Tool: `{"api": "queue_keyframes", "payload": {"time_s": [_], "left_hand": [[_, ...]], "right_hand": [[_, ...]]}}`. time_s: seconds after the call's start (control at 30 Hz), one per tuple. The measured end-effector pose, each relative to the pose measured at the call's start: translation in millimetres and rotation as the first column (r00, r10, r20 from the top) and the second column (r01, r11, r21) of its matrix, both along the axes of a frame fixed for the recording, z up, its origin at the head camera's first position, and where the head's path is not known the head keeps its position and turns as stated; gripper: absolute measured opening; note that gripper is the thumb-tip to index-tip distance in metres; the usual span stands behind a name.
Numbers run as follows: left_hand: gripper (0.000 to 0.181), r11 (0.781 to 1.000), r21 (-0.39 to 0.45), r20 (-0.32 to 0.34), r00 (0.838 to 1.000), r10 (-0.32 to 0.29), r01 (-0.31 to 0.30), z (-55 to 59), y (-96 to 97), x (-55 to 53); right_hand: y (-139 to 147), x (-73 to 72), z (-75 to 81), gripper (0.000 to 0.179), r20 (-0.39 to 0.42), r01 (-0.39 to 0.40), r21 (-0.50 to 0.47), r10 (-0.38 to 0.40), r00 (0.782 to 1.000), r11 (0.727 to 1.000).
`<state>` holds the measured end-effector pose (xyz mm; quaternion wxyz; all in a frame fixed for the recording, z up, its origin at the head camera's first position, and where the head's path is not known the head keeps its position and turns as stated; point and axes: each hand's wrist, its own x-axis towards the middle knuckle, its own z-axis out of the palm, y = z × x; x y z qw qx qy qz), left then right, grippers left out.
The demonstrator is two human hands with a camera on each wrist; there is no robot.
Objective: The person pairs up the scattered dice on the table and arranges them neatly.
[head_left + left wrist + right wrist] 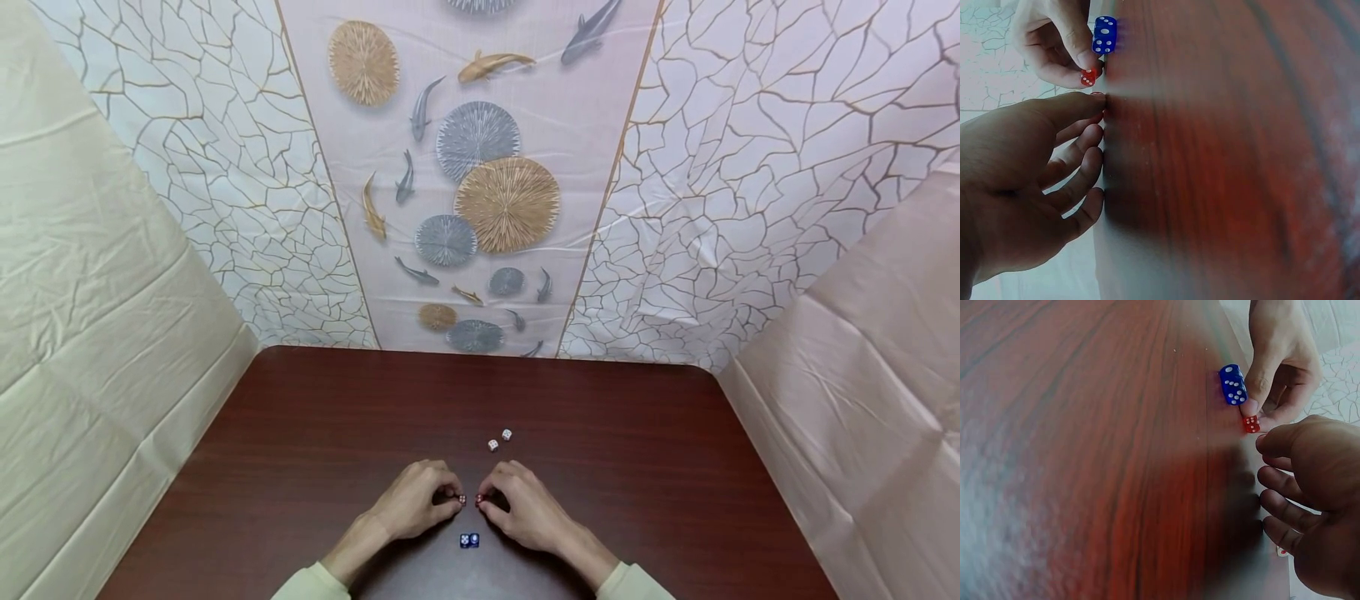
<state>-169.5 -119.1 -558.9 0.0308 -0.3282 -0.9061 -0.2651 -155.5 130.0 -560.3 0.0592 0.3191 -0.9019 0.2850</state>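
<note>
My left hand (415,500) pinches a small red die (462,500) between thumb and fingers at the tabletop, and that die shows plainly in the right wrist view (1251,424). Facing it across a narrow gap, my right hand (527,507) pinches another red die (479,500), visible too in the left wrist view (1088,77). The two red dice are apart. Nearer to me, two blue dice (469,541) with white dots sit side by side, touching.
Beyond my hands, two white dice (492,446) lie close together on the dark reddish-brown table (337,408). A patterned cloth (506,204) with fish hangs behind the far edge. Plain cream cloths (82,300) flank both sides.
</note>
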Motion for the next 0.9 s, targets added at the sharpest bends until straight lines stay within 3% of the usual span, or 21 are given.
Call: {"api": "queue_keyframes", "payload": {"time_s": [0.9], "left_hand": [[0.008, 1.0, -0.011, -0.014, 1.0, -0.009, 0.009, -1.4, 0.7, -0.5]], "right_hand": [[-11.3, 0.1, -6.3, 0.009, -0.011, 0.003, -0.005, -0.003, 1.0, 1.0]]}}
